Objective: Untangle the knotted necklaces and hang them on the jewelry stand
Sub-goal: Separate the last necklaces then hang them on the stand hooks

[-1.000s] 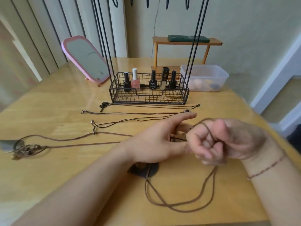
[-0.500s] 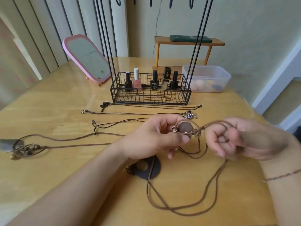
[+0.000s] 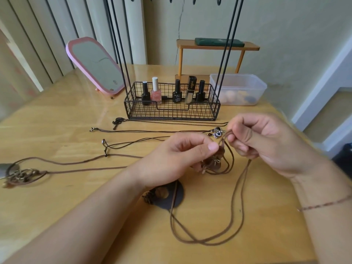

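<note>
While our left hand (image 3: 182, 159) pinches the pendant knot and our right hand (image 3: 253, 138) pinches the brown cord necklace (image 3: 238, 202) above the bench (image 3: 76, 216), we judge untangling underway; next, ease the loop free.

A gold tube (image 3: 191, 89) in the wire basket (image 3: 172, 113) reads "ydby"; other labels are illegible.

Glossy wooden table (image 3: 57, 119), black wire-metal basket (image 3: 171, 113), matt brown cord necklace (image 3: 238, 197).
</note>
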{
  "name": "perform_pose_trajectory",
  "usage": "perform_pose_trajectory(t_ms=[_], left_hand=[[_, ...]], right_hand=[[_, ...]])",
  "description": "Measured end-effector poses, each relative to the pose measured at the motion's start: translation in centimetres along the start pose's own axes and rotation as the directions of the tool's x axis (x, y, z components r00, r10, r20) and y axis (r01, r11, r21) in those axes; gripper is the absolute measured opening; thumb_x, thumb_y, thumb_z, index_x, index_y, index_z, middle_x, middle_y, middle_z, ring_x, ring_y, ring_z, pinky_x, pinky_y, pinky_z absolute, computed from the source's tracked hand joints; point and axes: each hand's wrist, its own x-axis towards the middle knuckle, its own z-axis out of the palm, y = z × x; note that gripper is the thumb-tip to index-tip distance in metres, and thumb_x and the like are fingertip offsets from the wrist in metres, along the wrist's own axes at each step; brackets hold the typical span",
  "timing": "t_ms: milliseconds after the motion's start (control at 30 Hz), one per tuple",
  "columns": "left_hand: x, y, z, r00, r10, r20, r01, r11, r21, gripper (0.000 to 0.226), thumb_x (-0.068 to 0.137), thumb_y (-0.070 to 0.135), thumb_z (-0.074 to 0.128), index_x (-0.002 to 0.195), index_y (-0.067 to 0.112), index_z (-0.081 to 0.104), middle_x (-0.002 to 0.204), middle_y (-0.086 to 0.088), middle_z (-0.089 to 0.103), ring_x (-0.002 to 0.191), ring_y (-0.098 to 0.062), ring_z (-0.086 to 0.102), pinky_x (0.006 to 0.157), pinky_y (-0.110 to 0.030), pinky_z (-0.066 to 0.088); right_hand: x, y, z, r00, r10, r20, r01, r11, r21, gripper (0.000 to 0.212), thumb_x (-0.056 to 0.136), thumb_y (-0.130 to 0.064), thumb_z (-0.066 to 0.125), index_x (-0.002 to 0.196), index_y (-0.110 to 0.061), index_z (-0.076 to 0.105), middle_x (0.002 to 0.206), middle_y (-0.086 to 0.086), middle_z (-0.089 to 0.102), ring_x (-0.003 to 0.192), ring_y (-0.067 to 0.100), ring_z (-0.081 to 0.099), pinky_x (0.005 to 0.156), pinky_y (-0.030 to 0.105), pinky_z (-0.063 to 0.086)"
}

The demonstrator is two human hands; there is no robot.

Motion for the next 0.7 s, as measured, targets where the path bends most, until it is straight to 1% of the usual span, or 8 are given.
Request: perform_pose_trajectory(t_ms=[100,233,300,367,433,533,600,700], left_hand=[[0.0,0.0,0.2,1.0,-0.006,0.02,0.008,0.995,-0.1,0.046,0.092,0.036,0.053,0.1,-0.008,0.062,0.105,-0.037,0.062,0.089,-0.032,0.06,0.079,-0.036,0.05],[0.3,-0.1,0.4,0.996,-0.039,0.075,0.061,0.946,-0.318,0.034,0.096,0.034,0.046,0.103,0.006,0.063,0.102,-0.025,0.068,0.085,-0.033,0.066,0.076,-0.036,0.052],[0.3,-0.1,0.2,0.993,-0.059,0.105,0.096,0.909,-0.405,0.026,0.093,0.024,0.045,0.1,0.007,0.062,0.101,-0.025,0.068,0.079,-0.032,0.066,0.072,-0.036,0.052],[0.1,0.0,-0.2,0.987,-0.045,0.155,0.112,0.883,-0.456,0.019,0.082,0.016,0.05,0.096,0.007,0.06,0.103,-0.026,0.068,0.076,-0.031,0.066,0.068,-0.034,0.052],[-0.1,0.0,-0.5,0.977,-0.023,0.211,0.121,0.878,-0.464,0.022,0.078,0.014,0.049,0.097,0.006,0.058,0.108,-0.025,0.067,0.077,-0.029,0.067,0.067,-0.032,0.051],[-0.1,-0.2,-0.8,0.974,-0.027,0.224,0.134,0.869,-0.477,0.025,0.079,0.011,0.053,0.103,0.004,0.057,0.111,-0.024,0.065,0.077,-0.025,0.066,0.066,-0.029,0.051],[-0.1,-0.2,-0.9,0.984,-0.049,0.172,0.13,0.857,-0.498,0.025,0.08,0.004,0.059,0.104,0.004,0.062,0.108,-0.021,0.065,0.076,-0.023,0.067,0.066,-0.026,0.055],[-0.1,-0.1,-0.9,0.991,-0.134,0.023,0.128,0.863,-0.489,0.025,0.081,-0.007,0.064,0.102,0.006,0.069,0.085,-0.013,0.064,0.071,-0.019,0.067,0.066,-0.023,0.058]], right_hand=[[0.1,-0.1,0.2,0.999,-0.033,-0.033,0.031,0.998,-0.059,0.033,0.079,-0.059,0.069,0.08,-0.026,0.074,0.05,-0.011,0.039,0.044,0.006,0.028,0.043,0.016,0.026],[0.0,-0.3,0.5,0.998,-0.052,-0.037,0.049,0.996,-0.075,0.031,0.08,-0.051,0.071,0.08,-0.021,0.076,0.048,-0.014,0.047,0.041,0.003,0.031,0.042,0.014,0.026],[0.0,-0.7,0.8,0.996,-0.069,-0.048,0.066,0.996,-0.063,0.018,0.08,-0.029,0.068,0.074,-0.014,0.075,0.05,-0.013,0.057,0.039,0.0,0.044,0.044,0.007,0.033],[-0.1,-1.1,1.0,0.996,-0.067,-0.065,0.064,0.997,-0.047,0.012,0.072,-0.013,0.064,0.067,-0.011,0.074,0.052,-0.009,0.063,0.04,0.0,0.053,0.045,0.004,0.037],[-0.2,-1.1,1.0,0.994,-0.064,-0.083,0.062,0.997,-0.036,0.013,0.069,-0.012,0.065,0.062,-0.015,0.075,0.054,-0.007,0.065,0.041,0.0,0.053,0.045,0.004,0.038],[-0.2,-1.1,0.9,0.992,-0.071,-0.105,0.068,0.997,-0.034,0.01,0.067,-0.023,0.07,0.06,-0.018,0.076,0.053,-0.009,0.063,0.041,0.001,0.052,0.046,0.004,0.036],[-0.1,-1.0,0.8,0.988,-0.073,-0.137,0.072,0.997,-0.012,0.009,0.061,-0.028,0.072,0.061,-0.021,0.077,0.052,-0.009,0.063,0.041,0.001,0.051,0.045,0.004,0.036],[-0.1,-0.7,0.8,0.984,-0.09,-0.155,0.084,0.996,-0.042,0.014,0.067,-0.032,0.074,0.068,-0.018,0.076,0.05,-0.012,0.058,0.039,0.0,0.043,0.045,0.006,0.032]])
